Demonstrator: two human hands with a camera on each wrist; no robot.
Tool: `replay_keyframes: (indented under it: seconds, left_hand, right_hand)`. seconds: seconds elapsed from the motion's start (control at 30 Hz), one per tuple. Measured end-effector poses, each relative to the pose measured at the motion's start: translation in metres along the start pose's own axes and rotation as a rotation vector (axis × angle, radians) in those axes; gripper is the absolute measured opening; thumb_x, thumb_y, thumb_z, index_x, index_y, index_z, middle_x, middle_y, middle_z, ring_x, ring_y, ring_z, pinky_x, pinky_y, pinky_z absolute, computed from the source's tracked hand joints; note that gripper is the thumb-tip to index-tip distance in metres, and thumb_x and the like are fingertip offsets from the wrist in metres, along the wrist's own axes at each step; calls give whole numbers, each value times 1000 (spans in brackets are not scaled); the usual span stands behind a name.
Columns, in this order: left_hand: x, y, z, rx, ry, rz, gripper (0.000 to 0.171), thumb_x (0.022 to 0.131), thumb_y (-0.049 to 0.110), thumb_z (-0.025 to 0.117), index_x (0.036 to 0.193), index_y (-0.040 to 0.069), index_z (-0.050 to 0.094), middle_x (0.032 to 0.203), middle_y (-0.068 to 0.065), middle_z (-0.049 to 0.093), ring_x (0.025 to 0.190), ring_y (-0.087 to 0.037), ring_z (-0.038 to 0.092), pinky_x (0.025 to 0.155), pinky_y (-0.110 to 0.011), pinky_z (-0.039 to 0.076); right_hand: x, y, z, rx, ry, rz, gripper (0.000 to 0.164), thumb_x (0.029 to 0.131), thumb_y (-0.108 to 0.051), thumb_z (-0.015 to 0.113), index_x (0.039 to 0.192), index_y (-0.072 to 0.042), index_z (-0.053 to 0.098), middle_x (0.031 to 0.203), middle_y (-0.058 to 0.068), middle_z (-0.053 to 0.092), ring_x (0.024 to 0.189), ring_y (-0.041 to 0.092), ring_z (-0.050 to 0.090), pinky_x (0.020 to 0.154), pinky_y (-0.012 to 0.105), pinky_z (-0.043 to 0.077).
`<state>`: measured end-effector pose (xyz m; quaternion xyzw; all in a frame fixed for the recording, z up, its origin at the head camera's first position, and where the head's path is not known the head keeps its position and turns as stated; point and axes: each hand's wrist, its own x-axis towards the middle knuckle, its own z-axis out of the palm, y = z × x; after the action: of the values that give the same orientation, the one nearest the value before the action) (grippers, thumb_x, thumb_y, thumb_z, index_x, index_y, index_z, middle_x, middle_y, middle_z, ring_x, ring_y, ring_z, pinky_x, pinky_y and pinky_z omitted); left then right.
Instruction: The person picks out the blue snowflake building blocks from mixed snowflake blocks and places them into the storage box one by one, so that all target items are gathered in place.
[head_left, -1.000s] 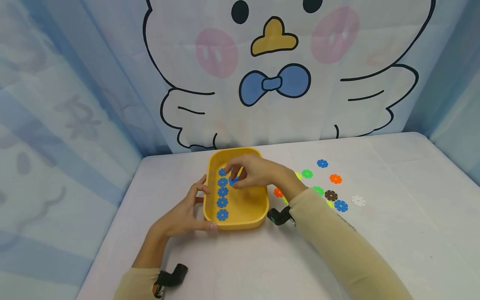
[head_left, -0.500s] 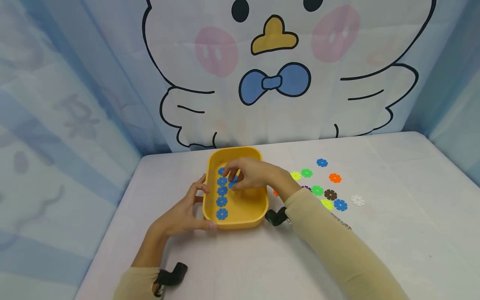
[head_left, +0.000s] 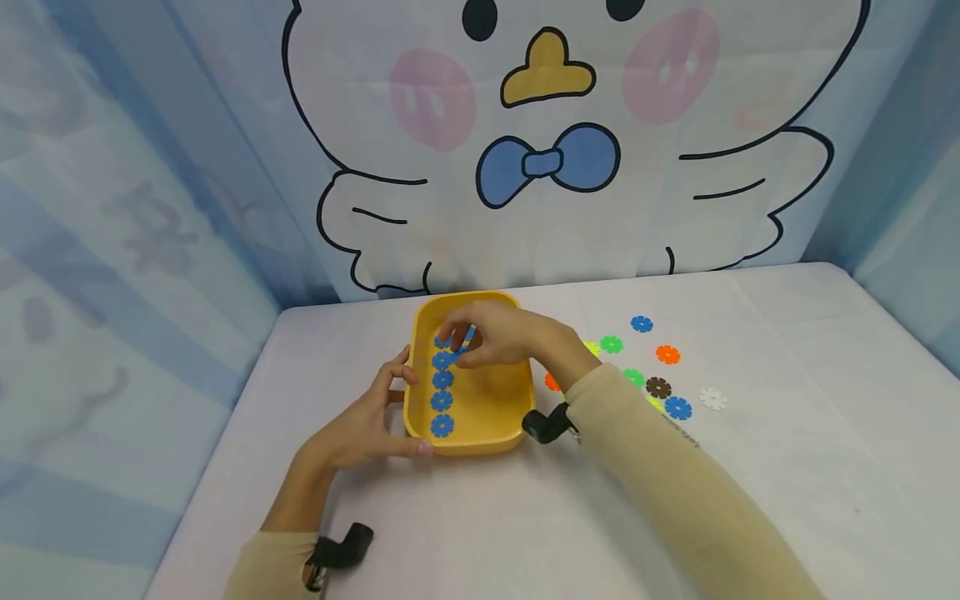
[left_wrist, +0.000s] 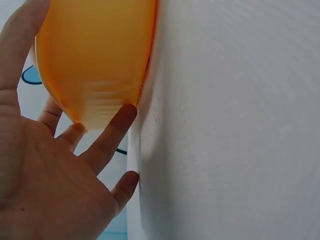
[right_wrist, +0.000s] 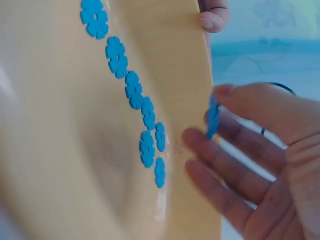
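Note:
A yellow tray [head_left: 491, 417] lies on the table with several blue snowflake discs [head_left: 442, 426] in a row along its left side. One more blue disc [right_wrist: 146, 149] lies beside that row's far end, seen in the right wrist view. My left hand [head_left: 367, 425] holds the tray at its left wall, thumb at the near corner; in the left wrist view its fingertips [left_wrist: 129, 112] touch the outer wall. Over the tray's far half, my right hand [head_left: 498, 333] pinches a blue snowflake disc [right_wrist: 213, 117] between thumb and index finger, apart from the row.
Right of the tray, loose discs lie on the white table: blue [head_left: 678, 407], brown [head_left: 658, 387], white [head_left: 713, 399], orange [head_left: 667, 355] and green [head_left: 611, 344] among them. The right forearm hides some. A cartoon curtain [head_left: 547, 233] stands behind the table.
My right hand has shifted slightly toward the tray's far left end, over the row of discs. My left hand keeps its place on the tray.

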<state>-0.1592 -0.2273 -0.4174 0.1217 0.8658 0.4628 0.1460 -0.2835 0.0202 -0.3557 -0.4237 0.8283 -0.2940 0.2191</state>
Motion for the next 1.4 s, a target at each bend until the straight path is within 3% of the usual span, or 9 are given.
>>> replay_keyframes:
  seconds: [0.4,0.6,0.83,1.17,1.4]
  left_hand:
    - [0,0,0,-5,-7,15,83,74,40,93,128,22,31,174,1,1,131,-34,52,115,-66,31]
    - [2,-2,1,-10,-11,31,83,76,39,91,129,19,31,174,-1,1,132,-34,51,114,-64,34]
    - [0,0,-1,-17,-5,34,83,75,39,92,129,20,31,174,1,1,131,-33,51,115,-63,35]
    - [0,1,-1,-32,-9,14,84,74,41,93,128,22,32,173,4,0,132,-32,50,117,-60,34]
    - [0,2,-1,-29,-3,14,84,73,39,94,127,23,32,173,5,0,131,-32,51,117,-59,33]
  right_hand:
    - [5,-3,-8,51,45,-20,37,93,-17,77,128,-11,66,114,2,70,104,22,68,92,28,57]
    - [15,6,1,21,11,-7,38,92,-16,79,127,-9,66,119,8,72,105,20,67,94,28,56]
    - [21,17,7,53,5,-3,39,90,-10,80,126,-3,66,117,11,72,108,27,68,97,34,56]
    - [23,19,15,-29,-39,120,36,88,-13,82,121,-8,68,110,4,73,101,17,65,96,30,54]
    - [24,20,24,-109,-54,154,33,87,-16,84,117,-16,70,108,-2,70,101,15,62,96,31,53]
